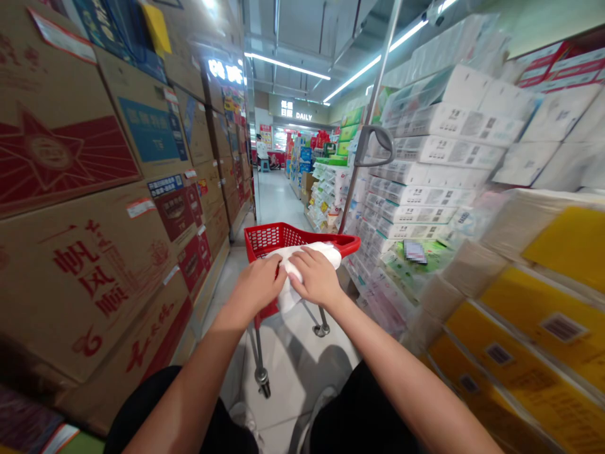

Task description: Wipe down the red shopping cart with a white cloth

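Observation:
A red plastic basket trolley (258, 238) stands on wheeled metal legs in front of me. White cloth (289, 299) lies bunched over its near rim and hangs down a little. My left hand (259, 284) is closed on the cloth's left part, close to the basket's near edge. Right beside it, my right hand (316, 275) presses down on the cloth with bent fingers and grips it. Both hands nearly touch. From the basket's right side a long metal pole with a grey loop handle (375, 146) rises at a slant.
Stacked cardboard cartons (89, 277) wall the left side of the aisle. White tissue packs (425, 176) and yellow packs (529, 334) are piled on the right. Ahead, the tiled floor (278, 195) runs between shelves, with a person (261, 150) near a blue stool far off.

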Demonstrator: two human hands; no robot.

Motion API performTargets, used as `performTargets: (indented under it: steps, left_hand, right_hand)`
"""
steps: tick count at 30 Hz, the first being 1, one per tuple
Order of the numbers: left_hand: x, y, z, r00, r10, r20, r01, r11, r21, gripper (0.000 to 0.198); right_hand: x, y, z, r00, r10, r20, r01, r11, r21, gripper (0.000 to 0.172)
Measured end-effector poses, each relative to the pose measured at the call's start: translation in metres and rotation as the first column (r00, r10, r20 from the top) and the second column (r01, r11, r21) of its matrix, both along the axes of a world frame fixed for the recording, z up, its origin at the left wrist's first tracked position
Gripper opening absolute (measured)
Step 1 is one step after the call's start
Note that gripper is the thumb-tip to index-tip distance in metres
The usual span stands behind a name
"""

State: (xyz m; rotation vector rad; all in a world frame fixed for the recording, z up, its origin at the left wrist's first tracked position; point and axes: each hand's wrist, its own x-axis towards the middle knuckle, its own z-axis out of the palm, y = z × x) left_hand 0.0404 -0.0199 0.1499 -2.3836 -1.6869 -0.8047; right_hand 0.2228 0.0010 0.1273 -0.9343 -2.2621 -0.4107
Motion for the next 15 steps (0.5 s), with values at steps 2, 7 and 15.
performTargets:
  steps: [2, 7, 15]
  left_hand:
    - [0.006, -0.004, -0.001, 1.0, 0.017, 0.007, -0.017, 1.0, 0.013, 0.033]
    - [-0.002, 0.001, -0.005, 0.985, 0.119, -0.126, -0.111, 0.991, 0.069, 0.037]
    - [-0.008, 0.007, 0.012, 0.925, 0.326, -0.193, -0.343, 0.937, -0.062, 0.058]
  right_hand:
    - [0.011, 0.009, 0.004, 0.999, -0.045, -0.014, 0.045, 0.999, -0.008, 0.04]
    - [0.064, 0.041, 0.02, 0.959, -0.282, 0.036, 0.284, 0.948, -0.142, 0.04]
    - [0.075, 0.034, 0.012, 0.938, -0.325, 0.117, 0.339, 0.932, -0.129, 0.046]
